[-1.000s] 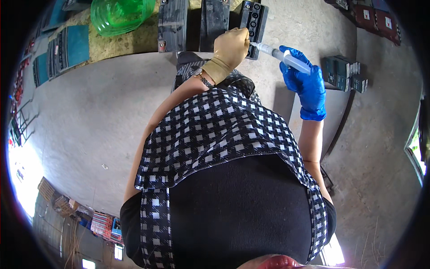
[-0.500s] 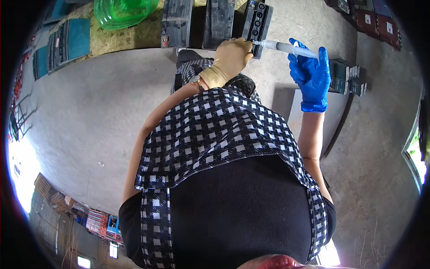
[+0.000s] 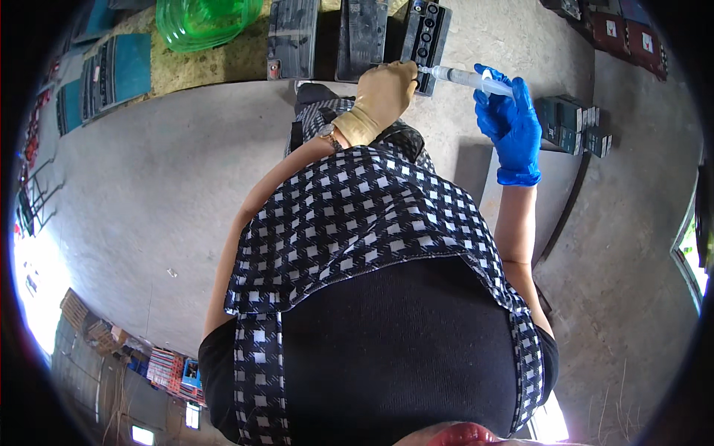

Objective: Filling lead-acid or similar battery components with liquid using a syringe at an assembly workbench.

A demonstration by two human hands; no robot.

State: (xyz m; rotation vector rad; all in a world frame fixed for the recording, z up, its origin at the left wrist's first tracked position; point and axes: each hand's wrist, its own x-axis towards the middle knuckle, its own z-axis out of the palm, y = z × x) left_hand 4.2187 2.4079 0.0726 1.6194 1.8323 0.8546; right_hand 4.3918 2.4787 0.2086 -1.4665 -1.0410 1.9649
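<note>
A clear plastic syringe (image 3: pixel 457 76) lies level across the near end of a black battery (image 3: pixel 428 33) with a row of round filler holes along its top. My right hand (image 3: pixel 513 123), in a blue glove, is closed at the plunger end, with the thumb behind it. In a cream glove, my left hand (image 3: pixel 381 100) pinches close to the syringe's nozzle. The glove partly hides those fingertips and the exact spot where the nozzle meets the battery.
Two more dark batteries, one on the left (image 3: pixel 291 37) and one in the middle (image 3: pixel 363 37), stand alongside. A green transparent basin (image 3: pixel 208 22) sits beyond them. Teal-sided batteries (image 3: pixel 123 67) are at far left; boxy units (image 3: pixel 561 123) stand right of my right hand.
My right hand has moved a little left, toward the battery, and the plunger sits deeper in the barrel. My left hand has stayed at the nozzle end.
</note>
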